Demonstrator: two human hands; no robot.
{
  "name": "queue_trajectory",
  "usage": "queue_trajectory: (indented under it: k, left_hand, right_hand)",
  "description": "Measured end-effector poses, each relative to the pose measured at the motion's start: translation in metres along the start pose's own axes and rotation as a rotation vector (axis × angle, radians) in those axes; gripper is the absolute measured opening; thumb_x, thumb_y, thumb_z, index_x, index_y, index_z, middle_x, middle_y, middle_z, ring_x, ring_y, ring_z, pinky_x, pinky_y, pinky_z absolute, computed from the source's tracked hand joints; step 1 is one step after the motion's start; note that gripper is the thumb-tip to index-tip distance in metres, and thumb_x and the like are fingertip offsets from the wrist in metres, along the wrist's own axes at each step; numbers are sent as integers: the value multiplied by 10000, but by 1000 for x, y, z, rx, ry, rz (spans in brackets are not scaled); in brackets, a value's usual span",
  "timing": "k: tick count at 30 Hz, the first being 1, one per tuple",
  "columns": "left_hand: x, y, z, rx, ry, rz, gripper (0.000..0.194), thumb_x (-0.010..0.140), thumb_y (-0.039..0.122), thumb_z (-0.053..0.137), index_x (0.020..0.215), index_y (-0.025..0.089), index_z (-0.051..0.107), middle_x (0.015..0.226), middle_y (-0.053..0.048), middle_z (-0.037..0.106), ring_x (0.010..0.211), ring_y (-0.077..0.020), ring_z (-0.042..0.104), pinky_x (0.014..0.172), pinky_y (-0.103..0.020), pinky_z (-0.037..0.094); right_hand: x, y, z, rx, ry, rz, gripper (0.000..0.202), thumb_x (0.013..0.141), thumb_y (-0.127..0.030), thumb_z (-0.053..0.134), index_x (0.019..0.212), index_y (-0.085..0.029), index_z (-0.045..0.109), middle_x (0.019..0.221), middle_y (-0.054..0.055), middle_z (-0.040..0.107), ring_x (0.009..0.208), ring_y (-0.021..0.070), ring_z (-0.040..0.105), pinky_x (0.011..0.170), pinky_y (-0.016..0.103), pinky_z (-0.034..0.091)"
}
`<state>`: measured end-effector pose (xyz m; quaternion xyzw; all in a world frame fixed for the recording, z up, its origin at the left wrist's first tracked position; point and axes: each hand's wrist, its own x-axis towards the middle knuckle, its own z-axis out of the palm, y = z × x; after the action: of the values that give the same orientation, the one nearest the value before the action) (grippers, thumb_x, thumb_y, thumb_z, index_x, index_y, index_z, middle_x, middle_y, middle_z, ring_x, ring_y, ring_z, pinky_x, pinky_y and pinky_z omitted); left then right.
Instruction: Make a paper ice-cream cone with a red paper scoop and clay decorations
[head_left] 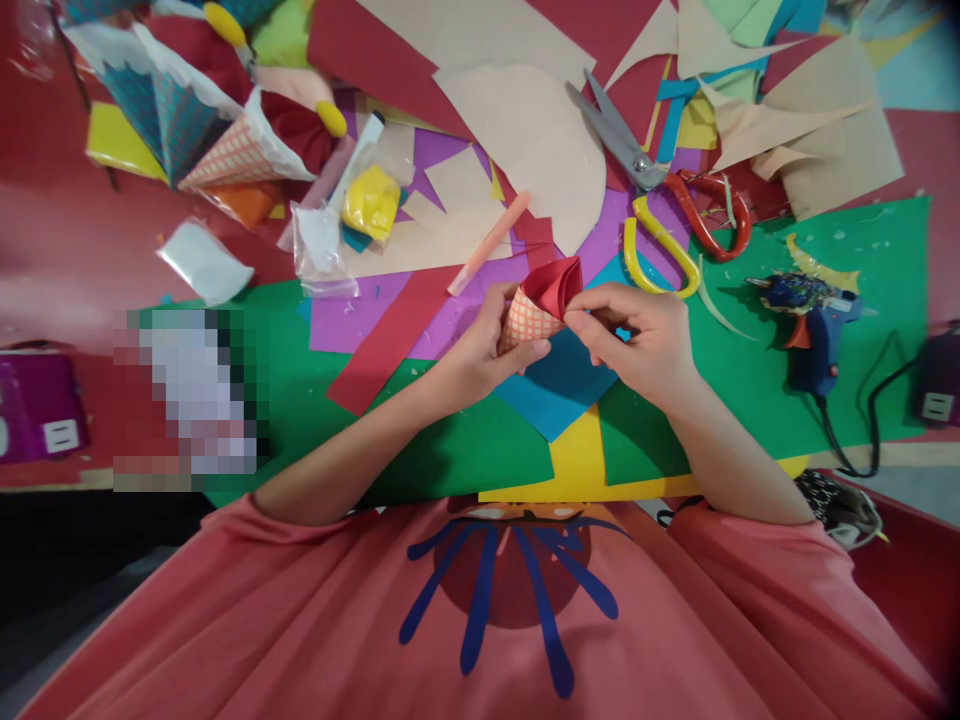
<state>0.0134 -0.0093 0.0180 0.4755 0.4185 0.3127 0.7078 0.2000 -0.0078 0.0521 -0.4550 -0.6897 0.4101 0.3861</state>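
Note:
A small paper cone (pixel 529 322) with an orange-and-white checked outside and a red lining (pixel 551 285) is held over the middle of the work surface. My left hand (pixel 491 345) wraps round its checked side, thumb in front. At the cone's right rim, my right hand (pixel 637 335) pinches the red edge between thumb and fingertips. Under both hands lies a blue sheet (pixel 559 395). Just above the cone is an orange-pink marker-like stick (pixel 491 240). Large scissors (pixel 637 170) with one yellow and one red handle lie open beyond my right hand.
A blue hot glue gun (pixel 817 340) with a black cord rests at right on a green sheet (pixel 885 260). Finished-looking paper cones (pixel 240 150) lie at upper left. Beige offcuts (pixel 817 120), a red strip (pixel 390 340) and small plastic packets (pixel 206 260) are scattered around.

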Motion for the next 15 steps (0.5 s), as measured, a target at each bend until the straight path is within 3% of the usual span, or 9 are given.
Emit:
queue_trajectory:
  k: [11,15]
  left_hand:
    - [-1,5,-1,-77,-126,-131,550,802,500,709,1106,194,368,533,139,471,364,-25,351,373,-186,185]
    - [-1,14,-1,-76,-152,-208,507,793,457,719,1050,198,367,564,128,506,353,-12,333,355,-181,182]
  right_hand:
    - [2,-1,-10,-20,-108,-7,157,923,-196,555,775,-173,599,455,-91,488,374,35,412,410,182,313]
    - [2,-1,-12,-24,-137,-15,161,927,-185,557,773,-171,598,448,-94,484,373,32,407,413,183,318]
